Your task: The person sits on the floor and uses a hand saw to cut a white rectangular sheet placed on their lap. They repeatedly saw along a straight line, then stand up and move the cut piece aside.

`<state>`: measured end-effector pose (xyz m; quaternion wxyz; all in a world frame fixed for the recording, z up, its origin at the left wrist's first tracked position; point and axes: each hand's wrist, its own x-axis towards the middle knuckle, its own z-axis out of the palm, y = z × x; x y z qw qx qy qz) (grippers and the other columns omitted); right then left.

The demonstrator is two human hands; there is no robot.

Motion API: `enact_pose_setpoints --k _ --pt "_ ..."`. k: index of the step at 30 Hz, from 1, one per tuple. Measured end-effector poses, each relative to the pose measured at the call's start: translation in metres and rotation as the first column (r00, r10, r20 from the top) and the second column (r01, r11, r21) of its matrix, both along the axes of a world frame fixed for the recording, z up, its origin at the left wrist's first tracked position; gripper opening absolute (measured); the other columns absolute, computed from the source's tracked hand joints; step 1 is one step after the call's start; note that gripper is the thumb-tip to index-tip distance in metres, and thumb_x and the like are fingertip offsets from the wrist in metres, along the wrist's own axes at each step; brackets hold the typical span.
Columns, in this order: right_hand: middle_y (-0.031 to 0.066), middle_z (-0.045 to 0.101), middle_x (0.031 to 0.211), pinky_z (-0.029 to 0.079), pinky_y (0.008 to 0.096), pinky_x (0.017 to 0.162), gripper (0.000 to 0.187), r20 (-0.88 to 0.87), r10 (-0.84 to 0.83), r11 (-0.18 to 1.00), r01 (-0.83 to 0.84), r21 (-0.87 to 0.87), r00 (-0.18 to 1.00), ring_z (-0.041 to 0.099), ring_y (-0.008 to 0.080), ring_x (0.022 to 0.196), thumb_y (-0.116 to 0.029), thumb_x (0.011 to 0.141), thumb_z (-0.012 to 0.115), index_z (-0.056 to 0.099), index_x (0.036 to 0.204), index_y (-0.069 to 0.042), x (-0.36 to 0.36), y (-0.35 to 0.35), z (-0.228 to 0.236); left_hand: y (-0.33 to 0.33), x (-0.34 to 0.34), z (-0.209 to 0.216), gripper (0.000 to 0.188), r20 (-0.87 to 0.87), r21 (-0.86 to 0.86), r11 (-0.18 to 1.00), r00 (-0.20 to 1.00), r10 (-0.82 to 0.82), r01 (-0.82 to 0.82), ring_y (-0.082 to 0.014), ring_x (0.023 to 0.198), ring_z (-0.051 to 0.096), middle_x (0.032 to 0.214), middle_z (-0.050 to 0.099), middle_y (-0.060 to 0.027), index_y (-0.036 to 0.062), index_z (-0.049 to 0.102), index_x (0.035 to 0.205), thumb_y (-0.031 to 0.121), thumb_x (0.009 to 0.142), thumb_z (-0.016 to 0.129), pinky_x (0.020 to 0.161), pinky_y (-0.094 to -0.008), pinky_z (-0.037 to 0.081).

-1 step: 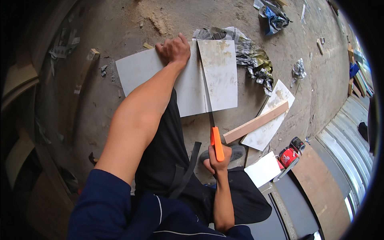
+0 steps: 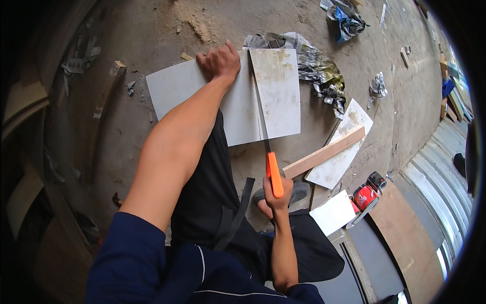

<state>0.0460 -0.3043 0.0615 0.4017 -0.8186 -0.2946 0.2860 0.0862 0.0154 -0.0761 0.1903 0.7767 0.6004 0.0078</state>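
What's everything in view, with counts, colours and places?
large board: one, stained white, centre
saw: one, orange handle, blade over large board
crumpled sheeting: count unclear, greyish, upper centre
crumpled bundle: one, bluish, top right
silver scrap: one, silver, right
small board: one, white, centre right
wood strip: one, brown, across small board
white panel: one, white, lower right
machine: one, mostly red, beside white panel
corrugated sheet: one, silver, far right
sawdust: one patch, tan, top
floor: one, brownish, throughout
shirt: one, navy, bottom
trousers: one pair, black, bottom
left grip: one, bare, on large board
right grip: one, bare, on saw
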Motion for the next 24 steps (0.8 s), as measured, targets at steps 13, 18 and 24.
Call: enact_pose_setpoints --k 13,18,24 --pt "0.0108 0.047 0.05 0.038 0.0319 0.046 0.019 -0.09 -0.153 0.988 0.152 -0.013 0.984 0.048 0.0163 0.043 -0.006 0.078 0.065 0.054 0.064 0.002 -0.005 0.018 -0.018 -0.006 0.001 0.001 0.06 -0.004 0.016 0.999 1.0 -0.031 0.031 -0.0278 0.084 0.064 0.081 0.069 -0.0175 0.0044 0.072 0.072 0.04 0.097 0.031 0.089 -0.0397 0.033" --pt "0.0089 0.044 0.049 0.036 0.0317 0.046 0.024 -0.11 -0.212 0.976 0.216 0.026 0.971 0.041 0.0134 0.045 -0.009 0.08 0.063 0.051 0.062 0.002 0.023 0.082 -0.027 -0.003 0.005 0.002 0.06 0.011 0.018 1.0 1.0 0.006 -0.006 -0.0271 0.088 0.065 0.085 0.07 -0.0175 0.0051 0.074 0.078 0.042 0.097 0.031 0.092 -0.0389 0.032" --pt "0.0144 0.049 0.051 0.039 0.0361 0.049 0.025 -0.078 -0.202 0.979 0.203 0.003 0.976 0.045 0.0192 0.045 -0.015 0.078 0.062 0.053 0.064 0.004 0.041 0.092 -0.011 0.001 0.005 -0.002 0.059 -0.011 0.04 0.999 0.999 0.033 -0.033 -0.0249 0.09 0.064 0.083 0.071 -0.0148 0.0063 0.075 0.08 0.042 0.097 0.031 0.091 -0.0394 0.031"
